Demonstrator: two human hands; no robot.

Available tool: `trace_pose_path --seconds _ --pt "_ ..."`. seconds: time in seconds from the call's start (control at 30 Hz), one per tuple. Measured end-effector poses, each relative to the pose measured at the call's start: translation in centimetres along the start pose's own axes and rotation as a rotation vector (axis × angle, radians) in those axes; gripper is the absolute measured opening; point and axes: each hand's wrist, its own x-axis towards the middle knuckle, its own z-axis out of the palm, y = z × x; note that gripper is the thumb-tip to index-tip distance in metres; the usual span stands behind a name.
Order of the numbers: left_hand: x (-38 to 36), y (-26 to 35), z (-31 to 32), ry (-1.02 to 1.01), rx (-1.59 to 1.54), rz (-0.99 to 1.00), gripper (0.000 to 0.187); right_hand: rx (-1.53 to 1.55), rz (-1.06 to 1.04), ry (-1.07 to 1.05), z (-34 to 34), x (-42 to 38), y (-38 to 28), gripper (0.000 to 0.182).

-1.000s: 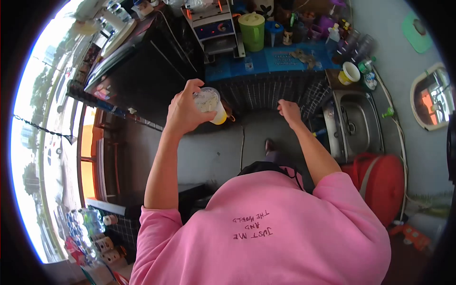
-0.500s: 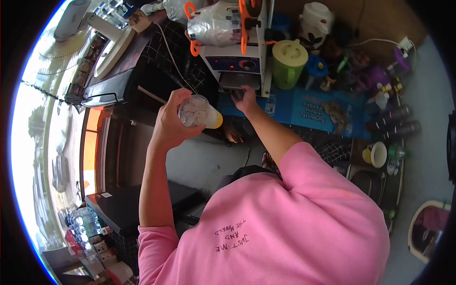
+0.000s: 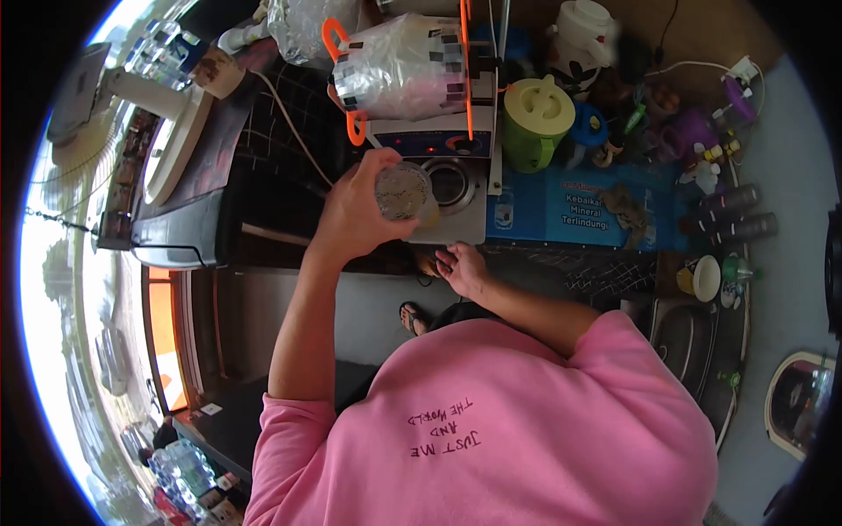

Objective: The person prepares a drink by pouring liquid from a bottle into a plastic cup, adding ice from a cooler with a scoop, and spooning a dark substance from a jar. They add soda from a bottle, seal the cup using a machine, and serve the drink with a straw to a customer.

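Wrapped around a clear plastic cup (image 3: 403, 194), my left hand (image 3: 355, 210) is over the front of the sealing machine (image 3: 430, 143). Dark specks show in the cup's top. Just right of the cup, the machine's metal tray (image 3: 469, 225) is out, with a round opening (image 3: 445, 184) in it. My right hand (image 3: 463, 268) is just below the tray's front edge, fingers curled; whether it touches the edge I cannot tell. A roll of clear film (image 3: 400, 70) with orange end pieces sits on top of the machine.
Right of the machine stands a green pitcher (image 3: 530, 145) with a pale lid, beside a blue-lidded container (image 3: 588, 125). A blue printed sheet (image 3: 548, 210) covers the counter there. At the left are a black appliance (image 3: 184, 230) and a white cable (image 3: 294, 123).
The metal tray has come out toward me, and its round opening now shows. My right hand has moved down toward my body. My left hand has moved the cup right, nearer the tray.
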Motion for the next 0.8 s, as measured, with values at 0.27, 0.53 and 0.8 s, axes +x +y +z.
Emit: trace_pose_path --seconds 0.27,0.53,0.8 --pt "2.3 -3.6 4.3 -0.107 0.031 0.007 0.076 0.049 0.0 -0.031 -0.9 -2.4 2.2 0.013" --pt "2.9 -7.5 10.7 -0.177 0.11 -0.03 0.078 0.043 0.062 -0.046 -0.7 -3.4 0.8 0.005" --pt "2.0 -10.3 14.8 -0.172 0.214 -0.092 0.096 -0.006 0.197 -0.122 -1.6 -2.7 -1.3 0.015"
